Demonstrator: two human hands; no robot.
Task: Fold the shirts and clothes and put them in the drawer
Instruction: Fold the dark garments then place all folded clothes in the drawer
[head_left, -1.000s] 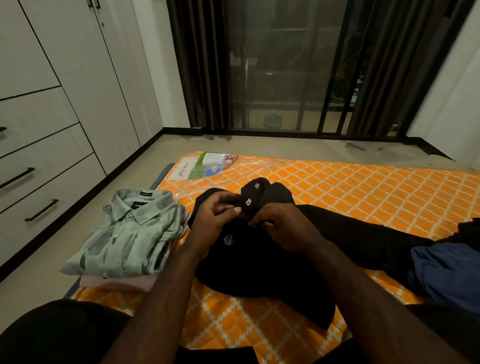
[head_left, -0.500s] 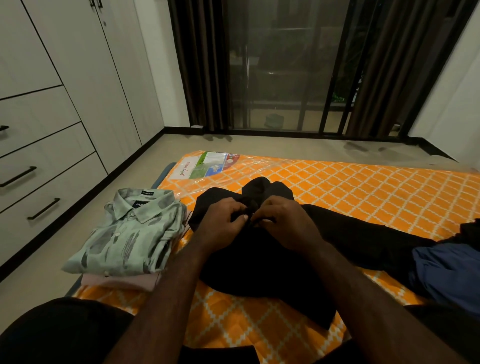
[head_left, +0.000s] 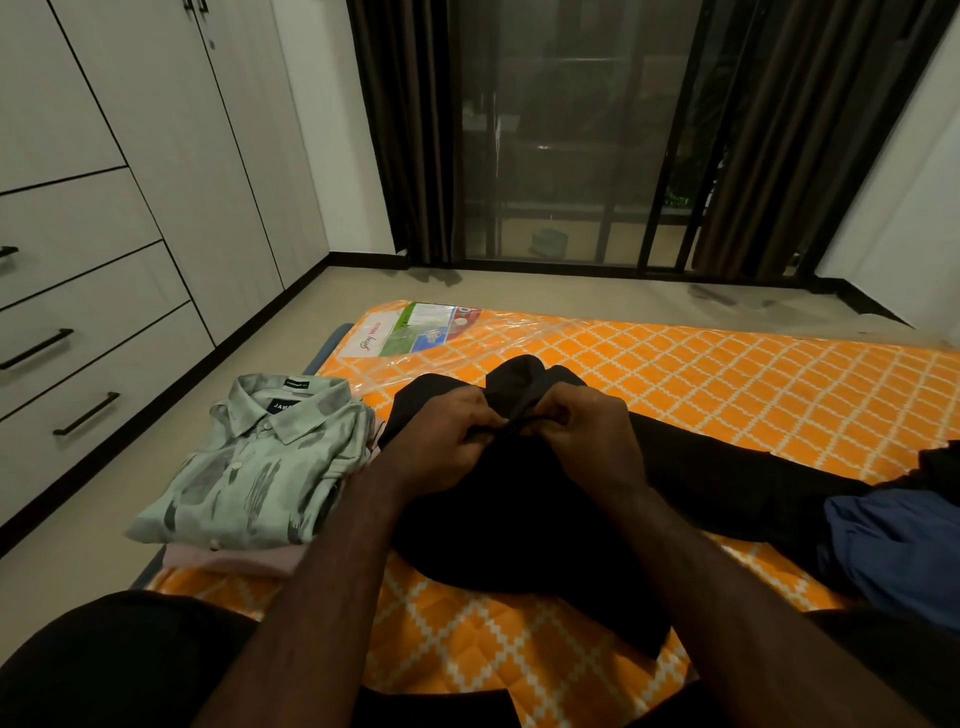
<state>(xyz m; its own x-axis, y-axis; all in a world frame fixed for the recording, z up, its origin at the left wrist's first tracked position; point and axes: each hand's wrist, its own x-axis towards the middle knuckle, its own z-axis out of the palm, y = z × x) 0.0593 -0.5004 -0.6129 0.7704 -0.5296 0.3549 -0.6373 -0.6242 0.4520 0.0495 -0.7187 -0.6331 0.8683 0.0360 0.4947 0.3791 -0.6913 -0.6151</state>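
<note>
While the black shirt (head_left: 519, 519) lies spread on the orange quilted mattress (head_left: 753, 384), both hands meet at its collar end: left hand (head_left: 447, 441) and right hand (head_left: 587, 441), fingers curled, pinch the dark fabric between them, knuckles almost touching. Just left of it sits a folded pale green patterned shirt (head_left: 249, 467) atop a folded pink garment (head_left: 234, 558). Blue cloth (head_left: 893, 551) lies at right. Wardrobe drawers (head_left: 78, 338) stand closed, far left.

Home bedroom: mattress (head_left: 727, 374), wardrobe drawers (head_left: 93, 338), curtains (head_left: 410, 130)
</note>
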